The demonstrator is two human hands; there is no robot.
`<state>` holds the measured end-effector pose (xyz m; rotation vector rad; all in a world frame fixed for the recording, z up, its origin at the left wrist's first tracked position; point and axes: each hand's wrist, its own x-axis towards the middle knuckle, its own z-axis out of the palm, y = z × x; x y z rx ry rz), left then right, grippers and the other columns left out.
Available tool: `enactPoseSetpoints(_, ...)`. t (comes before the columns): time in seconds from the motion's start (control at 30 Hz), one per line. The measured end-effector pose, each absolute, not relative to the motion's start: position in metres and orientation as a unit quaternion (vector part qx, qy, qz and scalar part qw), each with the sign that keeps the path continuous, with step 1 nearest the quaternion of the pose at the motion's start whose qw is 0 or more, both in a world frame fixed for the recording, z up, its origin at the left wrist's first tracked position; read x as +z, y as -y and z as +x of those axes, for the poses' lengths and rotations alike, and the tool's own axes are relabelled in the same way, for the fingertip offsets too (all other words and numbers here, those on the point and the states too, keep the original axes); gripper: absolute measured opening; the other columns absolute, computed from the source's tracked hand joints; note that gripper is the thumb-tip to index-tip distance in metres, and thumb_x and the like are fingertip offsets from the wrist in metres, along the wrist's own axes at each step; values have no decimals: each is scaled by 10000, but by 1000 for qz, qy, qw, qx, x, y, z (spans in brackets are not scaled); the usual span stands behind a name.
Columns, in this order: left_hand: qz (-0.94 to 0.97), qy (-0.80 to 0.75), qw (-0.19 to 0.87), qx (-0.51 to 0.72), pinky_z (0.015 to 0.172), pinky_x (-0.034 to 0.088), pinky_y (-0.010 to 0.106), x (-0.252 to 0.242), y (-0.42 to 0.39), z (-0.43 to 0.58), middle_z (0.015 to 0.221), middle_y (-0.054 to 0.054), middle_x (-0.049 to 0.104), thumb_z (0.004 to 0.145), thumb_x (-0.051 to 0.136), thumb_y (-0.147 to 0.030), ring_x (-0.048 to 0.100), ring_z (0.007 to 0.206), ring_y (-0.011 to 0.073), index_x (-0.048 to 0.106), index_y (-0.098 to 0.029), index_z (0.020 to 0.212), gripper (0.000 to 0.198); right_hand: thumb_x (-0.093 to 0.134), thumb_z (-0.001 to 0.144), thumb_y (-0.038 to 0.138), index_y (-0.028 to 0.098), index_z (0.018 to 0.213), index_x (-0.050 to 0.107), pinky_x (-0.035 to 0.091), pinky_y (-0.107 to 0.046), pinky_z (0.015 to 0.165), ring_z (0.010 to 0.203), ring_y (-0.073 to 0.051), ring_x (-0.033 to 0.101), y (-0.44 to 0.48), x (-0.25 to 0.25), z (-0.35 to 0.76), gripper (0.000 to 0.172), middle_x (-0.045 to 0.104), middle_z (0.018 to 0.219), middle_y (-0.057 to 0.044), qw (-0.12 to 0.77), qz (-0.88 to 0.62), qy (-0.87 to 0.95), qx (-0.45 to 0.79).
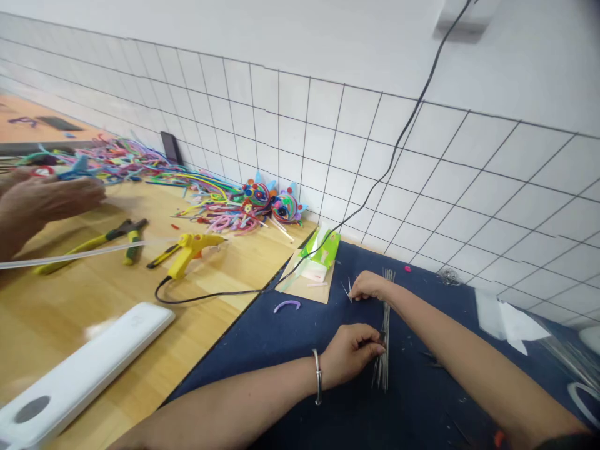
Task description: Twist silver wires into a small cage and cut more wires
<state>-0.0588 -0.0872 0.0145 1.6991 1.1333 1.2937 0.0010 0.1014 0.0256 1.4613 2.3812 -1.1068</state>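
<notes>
A bundle of thin, straight grey wires [385, 369] lies lengthwise on the dark blue table cover. My left hand [351, 353], with a silver bangle at the wrist, comes in from the lower left and pinches the middle of this bundle between thumb and fingers. Something small and dark shows at those fingertips; I cannot make it out. Farther up, my right hand [368, 285] reaches across the bundle's top end. Its fingers are closed on a couple of short thin wires [345, 290] that stick out to the left.
A green tissue pack [325, 250] lies on cardboard [304, 294], near a purple curved piece [287, 305]. On the wooden table are a yellow glue gun [192, 250], pliers [134, 240], a white device [89, 375] and colourful pipe cleaners [197, 187]. Another person's hands [51, 200] work at left.
</notes>
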Motion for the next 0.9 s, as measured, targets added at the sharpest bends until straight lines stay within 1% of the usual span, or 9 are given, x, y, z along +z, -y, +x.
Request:
enactPoseSetpoints(0.27,658,-438,355,499,659,402,177,16,87,-60,726,11,629,784,541,-236,565,697,106,623,-138,754,131,678,544,218,118,554,668,331,-162,400,410,-60,450,-102,32,-1,101,614,505,-21,67,469,-804,-360)
enactPoseSetpoints(0.43,666,-437,351,493,667,401,180,16,86,-60,727,8,626,778,551,-237,562,707,108,625,-139,756,125,655,596,285,115,618,688,330,-159,400,420,-59,455,-106,30,-1,174,640,562,-36,43,477,-809,-341)
enactPoseSetpoints(0.6,666,-440,353,488,669,402,182,15,86,-60,736,6,629,781,548,-232,559,705,106,625,-143,766,119,636,615,287,108,631,693,324,-160,399,424,-61,461,-104,24,-9,189,650,578,-47,26,491,-813,-311)
enactPoseSetpoints(0.77,669,-437,351,489,658,398,173,15,87,-61,722,5,620,781,547,-226,555,694,100,621,-137,755,118,613,641,307,124,683,707,325,-169,410,419,-62,464,-102,23,-17,211,657,596,-43,33,485,-825,-287)
enactPoseSetpoints(0.9,670,-438,348,488,664,396,171,16,87,-61,729,6,623,779,549,-218,556,704,100,620,-134,754,113,596,657,401,126,682,709,306,-193,403,424,-80,471,-106,29,-16,298,654,603,-49,49,475,-841,-254)
